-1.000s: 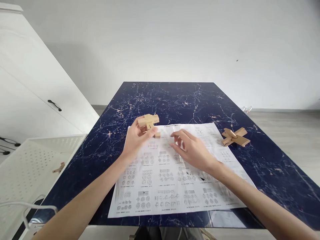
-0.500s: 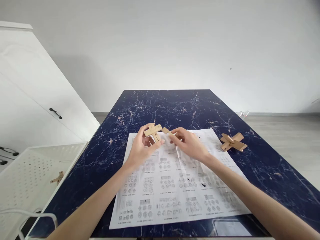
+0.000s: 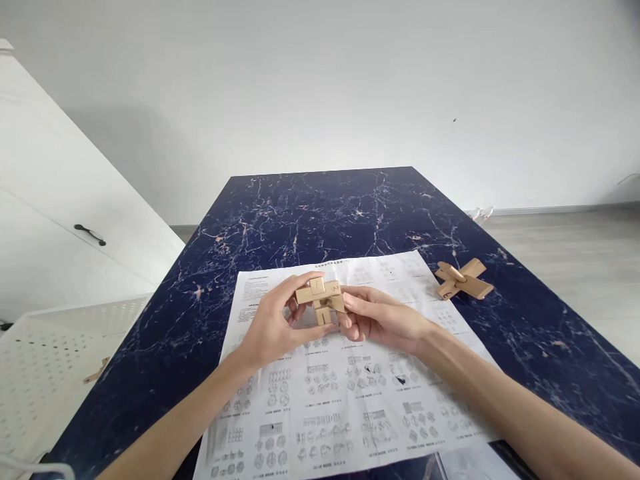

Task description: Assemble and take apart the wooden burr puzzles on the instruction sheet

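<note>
At the far left a white cabinet [image 3: 55, 200] bore a black handle [image 3: 90, 235], and below it a wooden piece [image 3: 97, 371], partly hidden by the table edge, lay in a white perforated tray [image 3: 45, 373]. The printed sheet [image 3: 295, 417] covered the near part of the dark blue table [image 3: 300, 220], its rows of small diagrams captioned in print too fine to read; a heading ran along its far edge, also too small to make out.

Above the sheet, the left hand [image 3: 275, 327] was clamped on a wooden cross [image 3: 310, 293], fingers at its far end and thumb at its near end. The cross was pale, square-edged and built of interlocked bars: one bar pointed left to right, and the other ran from the far side toward the person. Short dark marks showed on its faces, with a rounded, unreadable one near the right end. At that end the right hand [image 3: 390, 320] was closed on a small wooden block [image 3: 337, 304], thumb on top, the block meeting the cross.

Farther right, a second wooden assembly [image 3: 465, 280] rested on the table by the sheet's edge, its arms splayed slantwise, an E-like mark on its near-left arm.
</note>
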The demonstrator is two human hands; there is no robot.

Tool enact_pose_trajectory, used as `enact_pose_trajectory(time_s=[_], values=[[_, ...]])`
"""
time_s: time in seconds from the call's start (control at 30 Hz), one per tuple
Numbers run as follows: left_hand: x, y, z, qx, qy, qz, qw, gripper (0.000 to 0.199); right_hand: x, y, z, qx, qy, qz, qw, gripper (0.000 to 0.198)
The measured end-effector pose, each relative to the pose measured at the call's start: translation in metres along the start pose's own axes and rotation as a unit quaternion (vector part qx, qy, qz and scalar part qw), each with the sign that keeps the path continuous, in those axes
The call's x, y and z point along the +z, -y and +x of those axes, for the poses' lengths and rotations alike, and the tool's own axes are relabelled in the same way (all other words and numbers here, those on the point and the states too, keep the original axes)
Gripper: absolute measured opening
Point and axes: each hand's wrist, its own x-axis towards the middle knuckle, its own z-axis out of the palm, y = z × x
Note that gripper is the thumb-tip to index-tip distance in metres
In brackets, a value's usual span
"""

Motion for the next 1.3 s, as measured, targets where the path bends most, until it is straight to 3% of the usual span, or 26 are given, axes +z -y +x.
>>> enact_pose_trajectory(time_s=[0.17,0.37,0.63,0.8,0.93,1.07,1.13,1.23,1.3], values=[[0.000,0.000,0.000,0.038,-0.006,0.024,0.999,0.063,0.004,0.002,-0.001,0.015,-0.021,-0.015,1.000,0.041],[0.001,0.005,-0.004,0.090,-0.004,0.089,0.992,0.061,0.017,-0.003,-0.003,-0.024,-0.087,-0.085,0.992,0.055],[0.004,0.006,-0.007,0.118,0.003,0.114,0.986,0.062,0.020,-0.005,-0.006,-0.003,-0.071,-0.156,0.985,0.054],[0.001,-0.001,-0.005,0.105,-0.002,0.073,0.992,0.062,0.017,0.004,-0.011,0.005,-0.032,-0.194,0.980,0.053],[-0.002,-0.006,-0.003,0.058,0.006,0.010,0.998,0.066,0.016,0.009,-0.013,-0.013,-0.029,-0.258,0.966,0.052],[-0.002,-0.006,-0.003,0.014,0.015,-0.078,0.997,0.066,0.020,0.007,-0.012,-0.072,-0.117,-0.364,0.921,0.046],[-0.002,-0.005,-0.003,0.006,0.023,-0.104,0.994,0.066,0.020,0.006,-0.012,-0.119,-0.154,-0.444,0.875,0.037],[-0.002,-0.005,-0.003,0.004,0.050,-0.122,0.991,0.065,0.018,0.003,-0.013,-0.169,-0.158,-0.558,0.797,0.026],[-0.003,-0.005,-0.003,0.006,0.067,-0.124,0.990,0.065,0.016,0.000,-0.013,-0.184,-0.151,-0.594,0.768,0.028]])
